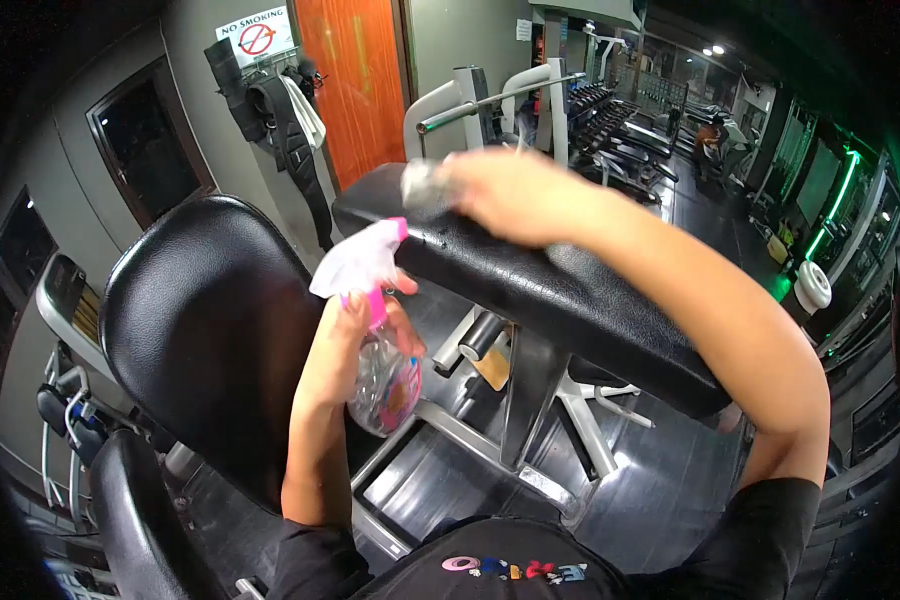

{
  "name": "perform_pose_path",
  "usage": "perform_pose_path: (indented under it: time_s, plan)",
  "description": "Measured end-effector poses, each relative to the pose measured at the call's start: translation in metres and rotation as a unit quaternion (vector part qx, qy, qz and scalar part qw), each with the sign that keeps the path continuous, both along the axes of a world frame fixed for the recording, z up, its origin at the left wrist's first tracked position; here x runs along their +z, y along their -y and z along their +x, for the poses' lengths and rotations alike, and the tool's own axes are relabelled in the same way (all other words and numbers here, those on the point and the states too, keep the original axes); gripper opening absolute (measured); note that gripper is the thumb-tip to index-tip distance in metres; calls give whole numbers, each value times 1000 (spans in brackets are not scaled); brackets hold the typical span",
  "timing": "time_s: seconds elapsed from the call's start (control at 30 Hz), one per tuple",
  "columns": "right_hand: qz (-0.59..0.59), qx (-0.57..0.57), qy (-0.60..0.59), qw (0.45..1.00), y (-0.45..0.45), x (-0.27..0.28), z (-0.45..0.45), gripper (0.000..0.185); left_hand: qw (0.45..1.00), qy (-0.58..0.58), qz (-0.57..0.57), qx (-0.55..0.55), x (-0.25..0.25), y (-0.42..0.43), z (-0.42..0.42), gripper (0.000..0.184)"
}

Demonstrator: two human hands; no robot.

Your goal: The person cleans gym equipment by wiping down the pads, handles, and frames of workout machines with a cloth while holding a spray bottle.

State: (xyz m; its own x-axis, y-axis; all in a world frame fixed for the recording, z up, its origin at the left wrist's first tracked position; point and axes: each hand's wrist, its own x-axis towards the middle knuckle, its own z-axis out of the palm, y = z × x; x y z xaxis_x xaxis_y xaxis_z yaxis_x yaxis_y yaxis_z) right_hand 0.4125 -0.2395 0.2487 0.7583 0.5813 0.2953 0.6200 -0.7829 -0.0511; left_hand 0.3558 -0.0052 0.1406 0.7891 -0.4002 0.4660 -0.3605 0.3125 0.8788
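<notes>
My left hand (355,325) is wrapped round the neck of a clear spray bottle (385,385) with a pink and white trigger head, held upright between the black seat back and the pad. My right hand (500,195), blurred, reaches across the long black padded rest (560,300) and holds a pale, crumpled cloth (430,187) at the pad's far left end. Small wet-looking spots show on the pad's near side, below the cloth.
A black seat back (205,330) stands at the left. The machine's grey metal frame (460,430) crosses the floor below. Behind the pad are a bar (500,103) and upright supports. Weight racks stand farther back, near a person (710,135).
</notes>
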Motion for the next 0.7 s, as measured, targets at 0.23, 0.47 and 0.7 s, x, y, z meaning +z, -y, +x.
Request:
perform_pose_path:
  time_s: [0.23,0.47,0.7]
  plan:
    - [-111,46,-21,993,-28,-33,59,51,1000,1,21,-4,8,-5,-9,78]
    - [-121,151,96,976,-35,-50,38,40,998,6,-39,46,9,-8,-11,77]
    - [-386,129,151,901,-62,-46,13,21,999,29,-22,34,9,-12,-10,81]
